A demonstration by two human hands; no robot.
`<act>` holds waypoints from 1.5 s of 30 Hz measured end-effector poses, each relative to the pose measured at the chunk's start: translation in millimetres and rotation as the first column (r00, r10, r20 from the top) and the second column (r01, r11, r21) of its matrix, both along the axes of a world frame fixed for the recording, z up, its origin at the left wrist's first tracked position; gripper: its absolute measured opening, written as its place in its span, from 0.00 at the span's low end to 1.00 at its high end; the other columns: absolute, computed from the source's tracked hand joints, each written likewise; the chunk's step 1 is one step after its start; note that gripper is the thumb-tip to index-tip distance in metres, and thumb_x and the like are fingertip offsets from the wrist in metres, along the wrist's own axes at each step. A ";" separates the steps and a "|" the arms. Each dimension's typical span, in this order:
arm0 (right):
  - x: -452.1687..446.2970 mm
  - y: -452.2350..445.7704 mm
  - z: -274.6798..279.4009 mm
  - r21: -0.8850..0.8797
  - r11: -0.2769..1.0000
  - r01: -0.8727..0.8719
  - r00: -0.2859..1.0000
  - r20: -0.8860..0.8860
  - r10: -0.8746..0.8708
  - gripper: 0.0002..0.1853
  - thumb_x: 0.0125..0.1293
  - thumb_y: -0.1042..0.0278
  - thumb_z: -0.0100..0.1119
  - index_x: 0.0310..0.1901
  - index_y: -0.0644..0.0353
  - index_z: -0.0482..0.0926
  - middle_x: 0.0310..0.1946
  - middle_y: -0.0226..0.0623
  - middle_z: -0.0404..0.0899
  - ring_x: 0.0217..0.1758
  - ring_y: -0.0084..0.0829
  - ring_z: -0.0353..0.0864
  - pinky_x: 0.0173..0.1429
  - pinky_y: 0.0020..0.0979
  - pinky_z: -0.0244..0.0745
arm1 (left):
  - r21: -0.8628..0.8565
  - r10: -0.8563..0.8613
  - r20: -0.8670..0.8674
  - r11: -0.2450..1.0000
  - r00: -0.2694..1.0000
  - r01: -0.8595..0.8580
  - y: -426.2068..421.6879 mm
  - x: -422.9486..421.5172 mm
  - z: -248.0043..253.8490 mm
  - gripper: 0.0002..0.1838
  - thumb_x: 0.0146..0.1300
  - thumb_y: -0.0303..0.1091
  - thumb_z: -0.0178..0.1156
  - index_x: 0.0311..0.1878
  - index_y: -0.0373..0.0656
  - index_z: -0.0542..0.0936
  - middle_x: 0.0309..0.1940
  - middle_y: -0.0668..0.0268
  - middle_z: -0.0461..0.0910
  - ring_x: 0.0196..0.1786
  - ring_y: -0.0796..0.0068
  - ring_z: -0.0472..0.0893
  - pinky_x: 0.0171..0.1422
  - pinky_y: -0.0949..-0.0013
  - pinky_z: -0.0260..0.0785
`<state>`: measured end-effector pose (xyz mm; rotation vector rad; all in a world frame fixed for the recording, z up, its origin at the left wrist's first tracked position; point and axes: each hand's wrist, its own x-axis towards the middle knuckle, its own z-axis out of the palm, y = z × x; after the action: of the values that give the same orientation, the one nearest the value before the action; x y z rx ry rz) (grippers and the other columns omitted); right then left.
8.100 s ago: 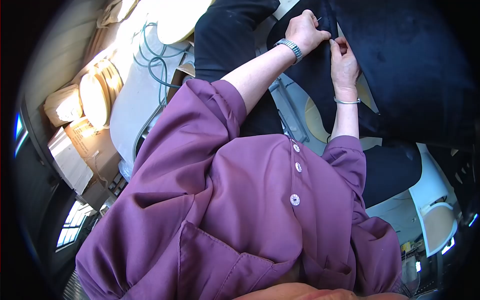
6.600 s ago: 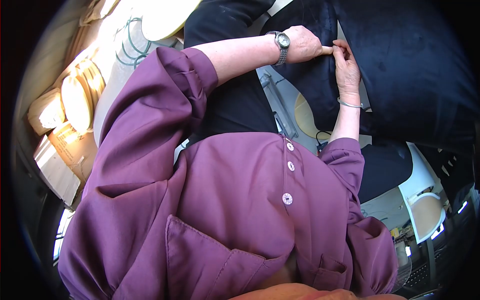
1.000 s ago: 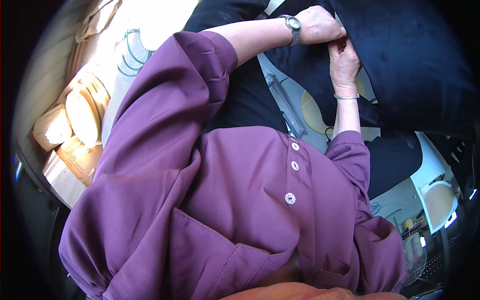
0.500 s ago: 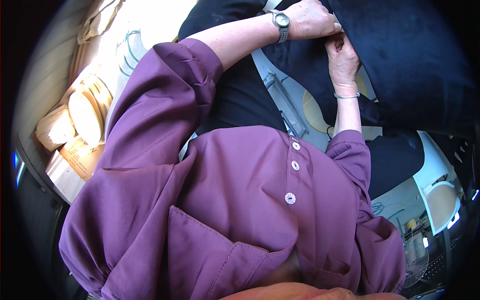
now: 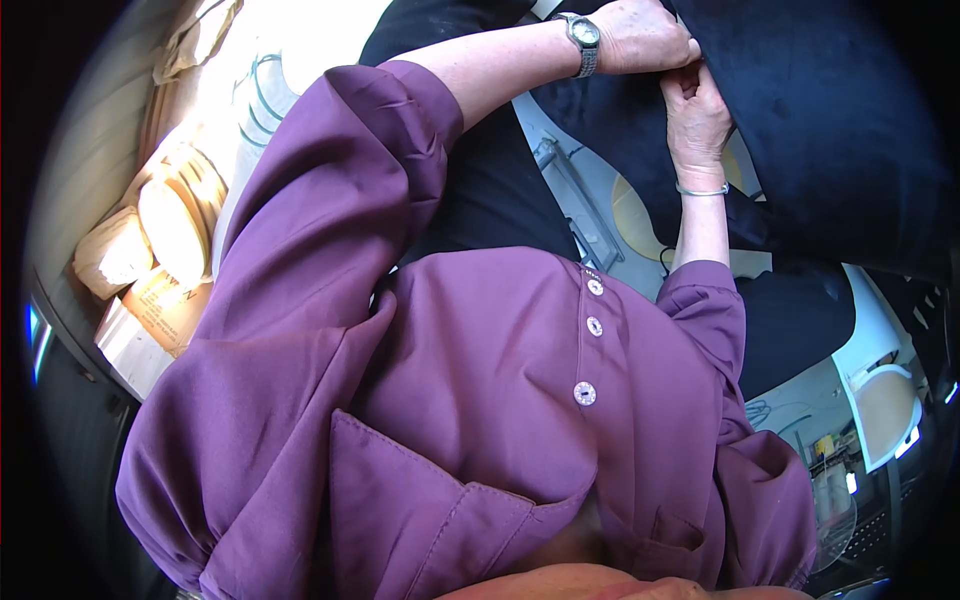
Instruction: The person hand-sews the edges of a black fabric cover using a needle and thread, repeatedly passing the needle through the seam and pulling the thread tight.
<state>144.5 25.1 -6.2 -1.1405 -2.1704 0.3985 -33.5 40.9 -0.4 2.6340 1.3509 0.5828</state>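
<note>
Purple shirt (image 5: pixel 480 350): nearest thing to me, filling the space between the grip and the wearer's chin, sleeves pushed up.
Dark cloth (image 5: pixel 830 120): spreads broad and smooth to the right of the grip, its edge running up to the fingertips.
Dark trousers (image 5: pixel 480 190): one leg stretches left of the grip and nearer the body.
Cardboard carton (image 5: pixel 165 308): well apart, far left of the grip, printed lettering on it.
Left hand (image 5: pixel 635 38): knuckles up, fingers bent inward over the right fingertips; how closed they are, and on what, I cannot tell.
Right hand (image 5: pixel 698 120): thumb and forefinger drawn together, pinching the cloth's edge.
Wristwatch (image 5: pixel 583 38): on the left wrist, left of the grip.
Bangle (image 5: pixel 703 190): on the right wrist, just below the grip.
</note>
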 end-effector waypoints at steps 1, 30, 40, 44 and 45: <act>0.6 -1.3 -1.3 -0.039 0.999 -0.017 1.000 -0.027 0.016 0.07 0.63 0.72 0.71 0.39 0.62 0.82 0.24 0.33 0.78 0.25 0.29 0.78 0.37 0.31 0.77 | 0.001 0.002 0.000 1.000 1.000 -0.002 -1.5 -0.7 0.2 0.08 0.61 0.35 0.59 0.28 0.45 0.80 0.23 0.61 0.83 0.32 0.61 0.88 0.37 0.56 0.78; 4.9 -5.2 2.0 -0.170 0.985 -0.027 0.998 -0.061 0.017 0.02 0.67 0.74 0.66 0.39 0.57 0.86 0.20 0.33 0.80 0.22 0.33 0.80 0.31 0.33 0.75 | -0.498 0.157 0.369 0.865 0.916 0.052 6.8 -49.3 21.5 0.06 0.64 0.31 0.68 0.41 0.41 0.87 0.34 0.56 0.87 0.39 0.59 0.87 0.47 0.61 0.79; 3.7 -11.5 1.1 -0.314 0.949 0.016 0.997 -0.064 -0.038 0.04 0.70 0.72 0.66 0.44 0.57 0.85 0.23 0.36 0.81 0.24 0.34 0.82 0.32 0.34 0.77 | -0.600 0.114 0.365 0.788 0.924 0.140 39.2 -73.5 10.5 0.06 0.65 0.32 0.67 0.43 0.44 0.89 0.36 0.61 0.89 0.40 0.67 0.88 0.48 0.65 0.79; 6.2 -12.5 -3.9 -0.300 0.954 0.003 0.995 -0.090 -0.031 0.05 0.71 0.72 0.66 0.46 0.57 0.85 0.24 0.36 0.81 0.25 0.34 0.83 0.33 0.33 0.77 | -0.624 0.068 0.253 0.773 0.965 0.109 46.1 -70.7 18.3 0.05 0.65 0.32 0.67 0.41 0.46 0.89 0.36 0.63 0.89 0.40 0.68 0.87 0.46 0.66 0.78; 6.5 -13.3 -5.6 -0.296 0.955 0.003 0.994 -0.100 -0.034 0.06 0.71 0.72 0.66 0.47 0.57 0.85 0.24 0.37 0.82 0.25 0.34 0.83 0.33 0.32 0.77 | -0.613 0.064 0.258 0.782 0.964 0.112 46.7 -70.4 18.3 0.05 0.64 0.33 0.68 0.41 0.47 0.89 0.35 0.63 0.88 0.40 0.67 0.87 0.46 0.65 0.78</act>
<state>151.1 11.8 -11.8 -1.2673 -2.0531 0.7789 -103.9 87.6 17.9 1.9504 1.1640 0.3738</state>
